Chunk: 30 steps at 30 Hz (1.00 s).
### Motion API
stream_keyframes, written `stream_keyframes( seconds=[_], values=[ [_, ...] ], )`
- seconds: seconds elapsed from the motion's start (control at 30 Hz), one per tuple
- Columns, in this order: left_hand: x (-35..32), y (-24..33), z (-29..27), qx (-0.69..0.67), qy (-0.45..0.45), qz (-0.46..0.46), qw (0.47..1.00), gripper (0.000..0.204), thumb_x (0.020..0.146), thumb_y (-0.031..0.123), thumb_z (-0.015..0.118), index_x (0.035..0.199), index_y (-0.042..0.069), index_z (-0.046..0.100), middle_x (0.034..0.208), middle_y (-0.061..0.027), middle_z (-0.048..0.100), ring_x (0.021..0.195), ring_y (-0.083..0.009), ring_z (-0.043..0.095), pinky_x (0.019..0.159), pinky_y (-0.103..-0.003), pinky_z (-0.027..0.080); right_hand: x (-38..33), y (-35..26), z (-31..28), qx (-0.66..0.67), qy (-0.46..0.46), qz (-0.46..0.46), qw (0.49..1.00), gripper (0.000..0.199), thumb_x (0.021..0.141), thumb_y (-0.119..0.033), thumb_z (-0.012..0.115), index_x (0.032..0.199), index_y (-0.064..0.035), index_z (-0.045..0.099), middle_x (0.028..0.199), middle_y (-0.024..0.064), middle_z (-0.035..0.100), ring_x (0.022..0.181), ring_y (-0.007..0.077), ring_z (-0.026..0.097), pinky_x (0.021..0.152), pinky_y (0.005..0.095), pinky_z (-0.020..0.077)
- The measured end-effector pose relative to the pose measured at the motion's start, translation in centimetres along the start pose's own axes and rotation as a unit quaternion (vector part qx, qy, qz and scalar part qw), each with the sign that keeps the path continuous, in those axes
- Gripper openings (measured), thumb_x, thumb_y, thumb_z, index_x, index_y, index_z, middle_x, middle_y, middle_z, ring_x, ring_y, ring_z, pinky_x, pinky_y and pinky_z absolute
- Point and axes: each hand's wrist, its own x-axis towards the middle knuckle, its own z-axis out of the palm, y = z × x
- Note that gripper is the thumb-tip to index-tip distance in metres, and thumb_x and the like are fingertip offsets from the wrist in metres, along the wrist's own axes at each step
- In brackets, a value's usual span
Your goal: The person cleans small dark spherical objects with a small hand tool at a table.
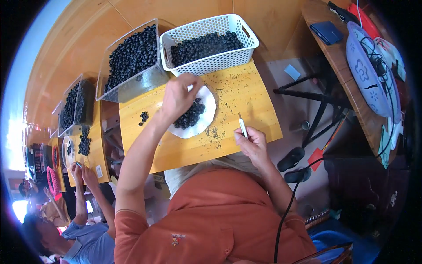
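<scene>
My left hand (179, 94) is raised above the near side of a white perforated basket, over the upper edge of a white plate (209, 105). Its fingers are curled together, and what they hold, if anything, is hidden. A heap of small, round, black pieces (190, 117) lies on the plate, partly behind my wrist. To the right of the plate, near the table's front edge, my right hand (253, 143) is closed round a slim white tool (242, 126) with a thin tip pointing up and away from me.
The white basket (210, 66) and a clear plastic bin (132, 90), both full of black pieces, stand at the yellow table's (259, 105) far side. Dark crumbs (214, 136) litter the tabletop. At left a co-worker (83, 237) sits at another table; a brown table (351, 94) stands right.
</scene>
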Motion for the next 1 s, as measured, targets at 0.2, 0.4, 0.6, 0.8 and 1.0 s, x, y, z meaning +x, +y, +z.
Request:
stream_keyframes(
  seconds=[0.2,0.4,0.6,0.8,1.0],
  values=[
    [-2.5,-1.1,0.0,0.108,-0.137,-0.014,0.985,0.017,0.079,0.009,0.067,0.095,0.006,0.073,0.094,-0.0167,0.069,0.096,-0.0330,0.064,0.086,-0.042,0.052,0.2,-0.2,0.2,-0.017,-0.014,-0.002,1.000,0.015,0.092,-0.013,0.066,0.099,0.0006,0.066,0.073,-0.0066,0.055,0.064,0.0009,0.045,0.056,0.0188,0.0359],
    [-1.9,-1.4,0.3,0.192,-0.179,0.029,0.964,0.019,0.076,0.008,0.070,0.095,0.008,0.073,0.095,-0.0127,0.068,0.099,-0.0306,0.061,0.086,-0.041,0.052,0.0,0.1,0.3,-0.023,-0.015,-0.011,1.000,0.015,0.093,-0.013,0.065,0.098,0.0015,0.066,0.074,-0.0057,0.055,0.065,0.0016,0.046,0.057,0.0191,0.0366],
    [-1.1,-1.4,0.5,0.199,-0.225,0.029,0.953,0.018,0.077,0.009,0.069,0.095,0.007,0.072,0.093,-0.0124,0.068,0.097,-0.0314,0.062,0.083,-0.042,0.052,-0.1,0.3,0.0,-0.025,-0.016,-0.025,0.999,0.015,0.093,-0.013,0.065,0.098,0.0018,0.066,0.073,-0.0060,0.054,0.064,0.0017,0.045,0.056,0.0194,0.0359],
    [-1.2,-0.4,-0.2,0.152,-0.214,0.057,0.963,0.021,0.078,0.008,0.066,0.099,0.007,0.071,0.092,-0.0153,0.068,0.091,-0.0338,0.065,0.078,-0.042,0.054,-0.1,0.1,0.1,-0.022,-0.011,-0.021,0.999,0.015,0.093,-0.013,0.065,0.097,0.0017,0.066,0.072,-0.0065,0.054,0.063,0.0015,0.044,0.055,0.0196,0.0345],
    [-3.8,1.0,-1.1,-0.134,-0.143,-0.097,0.976,0.017,0.082,-0.004,0.070,0.098,0.000,0.068,0.089,-0.0070,0.068,0.083,-0.0193,0.067,0.073,-0.028,0.054,0.2,0.1,0.2,-0.027,-0.010,-0.022,0.999,0.014,0.093,-0.012,0.065,0.096,0.0017,0.066,0.072,-0.0067,0.053,0.062,0.0014,0.043,0.054,0.0198,0.0340]
  ],
)
